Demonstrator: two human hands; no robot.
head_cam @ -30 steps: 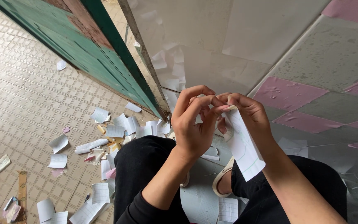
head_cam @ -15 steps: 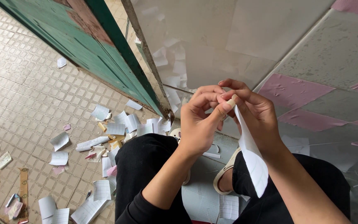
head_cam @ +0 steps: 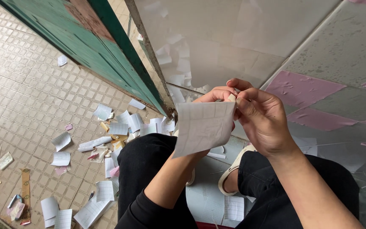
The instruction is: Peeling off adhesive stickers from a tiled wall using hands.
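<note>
1. Currently, a white gridded paper slip is pinched at its top corner by the right hand fingers, above the lap.
2. The left hand is mostly hidden; its fingers appear pressed to that same corner.
3. Tearing or slipping is risked if uneven pull is applied.

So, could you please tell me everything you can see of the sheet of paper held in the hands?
The paper sheet is a pale, off-white, roughly square piece with a faint printed grid and light creases. It looks thin and hangs tilted, its top right corner pinched between the left hand, mostly hidden behind it, and the right hand. Its lower edge hangs free above the person's dark-trousered lap, touching nothing else.
</note>
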